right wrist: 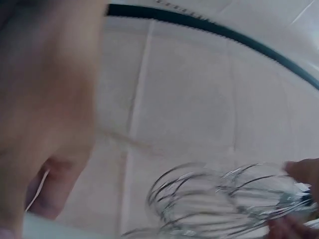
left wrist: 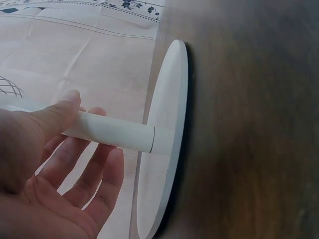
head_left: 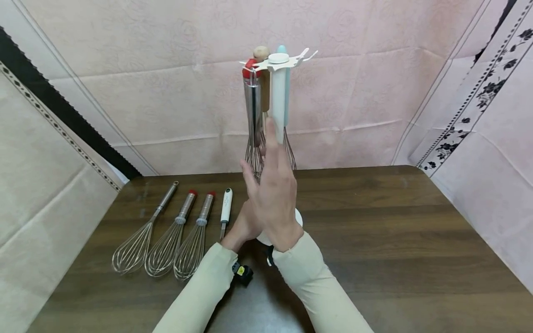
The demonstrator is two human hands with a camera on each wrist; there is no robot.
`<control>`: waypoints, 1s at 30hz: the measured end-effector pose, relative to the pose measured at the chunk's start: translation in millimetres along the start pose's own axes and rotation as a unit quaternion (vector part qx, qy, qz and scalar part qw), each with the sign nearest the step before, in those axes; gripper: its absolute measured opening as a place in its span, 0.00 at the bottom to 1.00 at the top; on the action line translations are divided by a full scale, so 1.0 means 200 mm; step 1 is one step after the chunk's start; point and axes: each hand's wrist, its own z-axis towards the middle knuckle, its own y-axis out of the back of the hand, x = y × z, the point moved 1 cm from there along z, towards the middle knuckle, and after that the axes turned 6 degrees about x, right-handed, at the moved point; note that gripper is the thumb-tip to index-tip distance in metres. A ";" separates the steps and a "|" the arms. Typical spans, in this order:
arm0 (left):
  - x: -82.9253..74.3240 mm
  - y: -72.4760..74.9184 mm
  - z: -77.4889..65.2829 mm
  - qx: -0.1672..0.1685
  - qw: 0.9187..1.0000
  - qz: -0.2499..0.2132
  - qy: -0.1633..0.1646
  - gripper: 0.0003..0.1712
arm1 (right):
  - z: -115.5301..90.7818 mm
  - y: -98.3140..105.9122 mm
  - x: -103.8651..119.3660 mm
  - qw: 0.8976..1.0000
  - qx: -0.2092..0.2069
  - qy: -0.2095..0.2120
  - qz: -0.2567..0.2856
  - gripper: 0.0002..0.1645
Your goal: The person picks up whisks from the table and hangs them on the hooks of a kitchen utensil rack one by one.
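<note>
Low down, pinching the white stand (left wrist: 117, 130) with the left hand (head_left: 244, 223); with the right hand (head_left: 275, 196) beside hanging whisks (head_left: 252, 104), cannot tell whether gripping them.

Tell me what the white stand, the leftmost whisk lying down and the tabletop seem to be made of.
White stand: probably plastic, perhaps coated metal; smooth, uniformly white, no grain showing. Leftmost whisk: metal, likely stainless steel; silvery, shiny handle and thin wire loops. Tabletop: brown wood or wood-look laminate, which I can't tell; grain streaks and a faint sheen.
</note>
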 end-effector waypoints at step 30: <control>-0.04 0.01 0.00 0.022 0.998 -0.053 -0.006 0.08 | 0.02 0.20 -0.10 0.993 0.111 0.038 0.031 0.27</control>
